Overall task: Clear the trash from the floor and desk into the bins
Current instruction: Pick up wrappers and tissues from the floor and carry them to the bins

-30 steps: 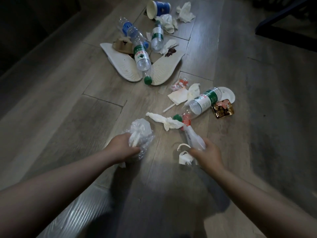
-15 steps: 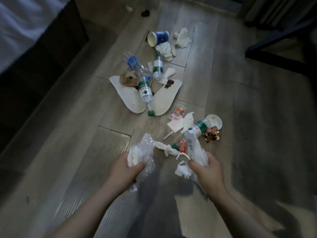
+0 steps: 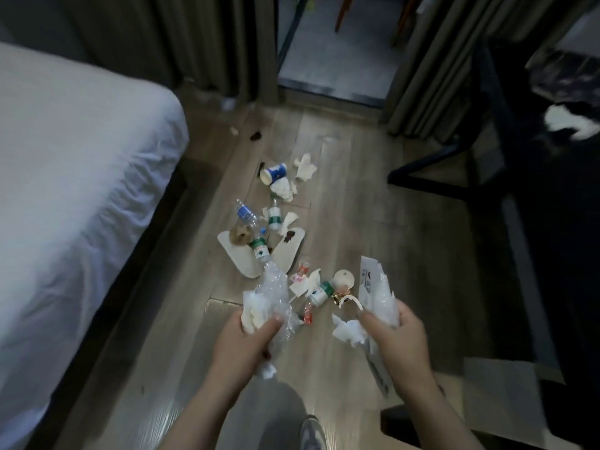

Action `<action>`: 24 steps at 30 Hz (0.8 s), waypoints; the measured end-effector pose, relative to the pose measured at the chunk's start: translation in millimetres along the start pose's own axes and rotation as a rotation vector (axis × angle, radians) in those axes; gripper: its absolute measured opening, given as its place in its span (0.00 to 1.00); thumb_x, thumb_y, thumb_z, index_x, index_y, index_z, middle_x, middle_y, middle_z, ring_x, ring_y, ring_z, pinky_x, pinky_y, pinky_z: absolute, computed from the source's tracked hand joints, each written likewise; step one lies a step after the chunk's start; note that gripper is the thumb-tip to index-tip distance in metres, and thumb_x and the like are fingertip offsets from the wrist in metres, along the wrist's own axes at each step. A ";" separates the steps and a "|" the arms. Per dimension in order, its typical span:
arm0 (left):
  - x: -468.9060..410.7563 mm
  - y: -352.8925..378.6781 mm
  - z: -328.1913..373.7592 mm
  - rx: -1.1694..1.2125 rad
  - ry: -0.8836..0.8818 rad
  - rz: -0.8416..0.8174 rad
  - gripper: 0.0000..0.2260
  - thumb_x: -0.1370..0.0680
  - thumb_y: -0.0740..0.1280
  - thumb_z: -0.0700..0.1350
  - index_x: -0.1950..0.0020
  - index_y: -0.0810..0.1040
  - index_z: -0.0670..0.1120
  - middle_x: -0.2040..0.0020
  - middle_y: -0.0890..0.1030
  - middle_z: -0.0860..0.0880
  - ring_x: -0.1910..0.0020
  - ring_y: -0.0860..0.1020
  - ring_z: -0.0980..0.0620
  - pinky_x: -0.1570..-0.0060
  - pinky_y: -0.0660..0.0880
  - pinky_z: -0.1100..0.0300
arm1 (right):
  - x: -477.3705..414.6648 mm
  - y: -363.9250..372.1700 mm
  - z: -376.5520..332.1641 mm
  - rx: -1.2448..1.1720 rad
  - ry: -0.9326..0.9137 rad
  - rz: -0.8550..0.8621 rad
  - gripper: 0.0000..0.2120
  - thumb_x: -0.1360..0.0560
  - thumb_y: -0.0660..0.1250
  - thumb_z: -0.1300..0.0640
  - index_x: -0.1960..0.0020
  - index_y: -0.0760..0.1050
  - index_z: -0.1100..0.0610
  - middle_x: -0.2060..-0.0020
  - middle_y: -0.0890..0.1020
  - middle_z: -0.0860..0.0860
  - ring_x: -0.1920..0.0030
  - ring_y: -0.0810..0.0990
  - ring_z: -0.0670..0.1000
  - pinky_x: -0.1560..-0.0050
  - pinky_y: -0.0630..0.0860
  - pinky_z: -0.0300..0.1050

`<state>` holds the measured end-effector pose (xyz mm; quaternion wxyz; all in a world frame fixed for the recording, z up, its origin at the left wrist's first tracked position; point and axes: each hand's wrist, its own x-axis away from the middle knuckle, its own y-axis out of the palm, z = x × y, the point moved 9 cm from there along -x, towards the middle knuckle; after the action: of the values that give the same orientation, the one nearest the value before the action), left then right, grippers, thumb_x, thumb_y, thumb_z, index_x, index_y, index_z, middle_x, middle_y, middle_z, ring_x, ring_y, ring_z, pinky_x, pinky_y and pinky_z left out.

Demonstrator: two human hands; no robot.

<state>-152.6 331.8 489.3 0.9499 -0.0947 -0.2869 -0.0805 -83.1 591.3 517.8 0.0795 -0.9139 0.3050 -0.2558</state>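
My left hand [image 3: 243, 339] is shut on a crumpled clear plastic bag [image 3: 276, 287] with white tissue in it, held above the wooden floor. My right hand [image 3: 396, 339] grips a white plastic wrapper [image 3: 373, 287] together with crumpled tissue [image 3: 349, 332]. Trash lies on the floor beyond my hands: a green-label bottle [image 3: 319, 292], a white lid [image 3: 343, 278], a snack packet [image 3: 300, 274], two more green-label bottles [image 3: 259, 251] [image 3: 274, 219], a blue-label bottle [image 3: 245, 214], a blue paper cup [image 3: 272, 173] and tissues [image 3: 305, 168]. No bin is in view.
A bed with a white sheet [image 3: 65, 190] fills the left side. Two white slippers [image 3: 240, 258] lie among the bottles. A dark chair frame [image 3: 454, 157] and dark desk area stand at right. Curtains [image 3: 431, 60] and a doorway sill lie ahead. My shoe [image 3: 311, 433] shows at the bottom.
Both hands have risen from the floor with their trash, and my view has lifted, so the bed, curtains and doorway now show. The floor trash looks farther away.
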 end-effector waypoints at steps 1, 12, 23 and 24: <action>8.5 1.1 11.7 0.022 0.024 -0.006 0.10 0.28 0.74 0.47 0.54 0.78 0.43 0.71 0.79 0.51 0.74 0.76 0.53 0.74 0.71 0.60 | 8.5 -2.2 -15.4 -0.012 -0.028 -0.010 0.08 0.31 0.72 0.65 0.57 0.79 0.53 0.61 0.84 0.53 0.58 0.83 0.55 0.58 0.80 0.53; 146.9 71.5 268.9 0.074 0.436 -0.182 0.12 0.28 0.72 0.52 0.52 0.79 0.46 0.66 0.82 0.48 0.70 0.78 0.52 0.69 0.75 0.61 | 92.4 -152.4 -237.0 -0.137 -0.376 0.130 0.05 0.31 0.72 0.62 0.58 0.79 0.54 0.63 0.84 0.55 0.63 0.82 0.55 0.61 0.79 0.55; 189.8 109.8 384.7 0.042 0.633 -0.550 0.09 0.27 0.72 0.50 0.54 0.77 0.46 0.69 0.78 0.49 0.72 0.75 0.53 0.72 0.73 0.62 | 180.6 -215.8 -317.0 -0.261 -0.526 0.500 0.13 0.30 0.72 0.61 0.60 0.79 0.42 0.63 0.83 0.49 0.65 0.82 0.51 0.66 0.79 0.46; 193.2 113.2 387.8 0.037 0.639 -0.604 0.10 0.28 0.72 0.50 0.53 0.77 0.46 0.69 0.77 0.49 0.72 0.75 0.53 0.72 0.73 0.63 | 190.6 -215.2 -314.8 -0.269 -0.514 0.532 0.15 0.30 0.72 0.61 0.61 0.79 0.39 0.63 0.83 0.50 0.64 0.82 0.51 0.66 0.80 0.47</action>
<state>-175.8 510.1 899.4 0.9263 0.0403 0.0053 -0.3747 -4.2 653.1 932.1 0.0962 -0.8396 0.5320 0.0534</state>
